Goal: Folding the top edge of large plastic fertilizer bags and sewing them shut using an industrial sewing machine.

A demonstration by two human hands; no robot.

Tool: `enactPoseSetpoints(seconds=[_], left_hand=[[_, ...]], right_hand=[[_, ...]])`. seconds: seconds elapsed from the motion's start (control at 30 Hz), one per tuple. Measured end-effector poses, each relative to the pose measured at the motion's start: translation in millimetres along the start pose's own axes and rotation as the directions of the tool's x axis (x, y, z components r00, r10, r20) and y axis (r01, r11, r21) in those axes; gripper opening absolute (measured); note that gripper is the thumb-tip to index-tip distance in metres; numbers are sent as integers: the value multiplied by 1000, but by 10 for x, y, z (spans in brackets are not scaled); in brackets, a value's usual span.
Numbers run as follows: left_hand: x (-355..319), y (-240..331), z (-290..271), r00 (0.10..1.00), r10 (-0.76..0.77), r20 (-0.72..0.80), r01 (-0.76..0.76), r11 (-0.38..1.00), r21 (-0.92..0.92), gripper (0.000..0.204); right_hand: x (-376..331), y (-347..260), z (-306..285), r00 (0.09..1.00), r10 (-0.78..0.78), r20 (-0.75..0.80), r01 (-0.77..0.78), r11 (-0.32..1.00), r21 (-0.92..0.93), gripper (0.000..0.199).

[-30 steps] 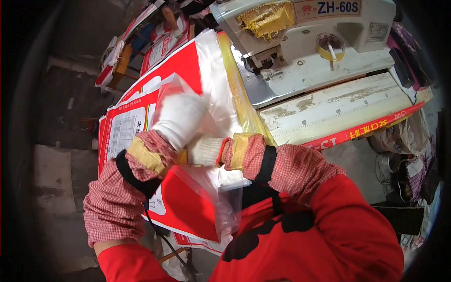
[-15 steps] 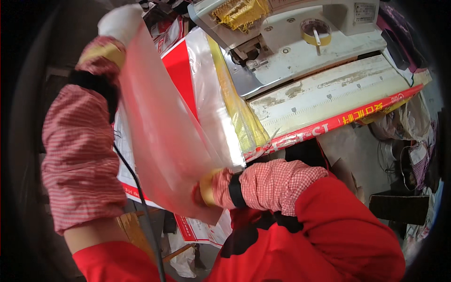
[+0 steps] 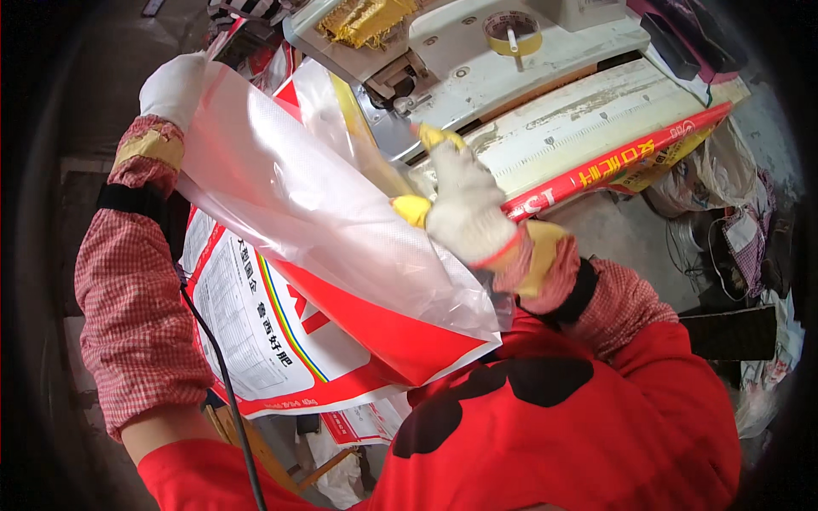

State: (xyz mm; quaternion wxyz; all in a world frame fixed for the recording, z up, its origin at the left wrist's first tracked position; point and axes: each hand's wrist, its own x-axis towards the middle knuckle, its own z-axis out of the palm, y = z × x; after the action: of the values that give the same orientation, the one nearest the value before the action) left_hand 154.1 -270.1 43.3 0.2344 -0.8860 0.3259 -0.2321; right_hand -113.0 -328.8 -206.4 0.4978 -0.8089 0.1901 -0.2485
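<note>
One corner of translucent film (image 3: 315, 183) in left hand (image 3: 173, 89), film partly over red-and-white sack (image 3: 341, 341); right hand (image 3: 467, 203) spread, seemingly empty, near machine (image 3: 439, 51). I judge film may crumple if unheld near end sags.

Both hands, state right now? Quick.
Left hand: closed, holding the plastic bag by its upper-left edge.
Right hand: open, nothing visible in its grip.
</note>
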Motion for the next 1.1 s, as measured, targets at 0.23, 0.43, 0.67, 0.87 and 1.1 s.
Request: enactPoseSetpoints(seconds=[0.23,0.43,0.67,0.87,1.1], left_hand=[[-97,163,-74,993,107,55,-118,953,278,22],[-3,248,-14,998,57,41,-57,998,9,33],[777,-545,761,973,75,-216,-53,993,104,22],[-164,1147,1466,917,263,-300,-264,964,38,17],[-338,1359,1848,772,474,-423,-610,739,-286,20]], right_hand=[[35,-341,-159,990,-97,100,46,906,420,53],[280,-228,-20,673,239,700,-358,933,25,40],[95,-586,736,919,-379,108,368,923,114,22],[-234,-358,-275,864,55,501,-264,896,356,13],[-785,527,-652,722,535,439,-692,579,431,26]])
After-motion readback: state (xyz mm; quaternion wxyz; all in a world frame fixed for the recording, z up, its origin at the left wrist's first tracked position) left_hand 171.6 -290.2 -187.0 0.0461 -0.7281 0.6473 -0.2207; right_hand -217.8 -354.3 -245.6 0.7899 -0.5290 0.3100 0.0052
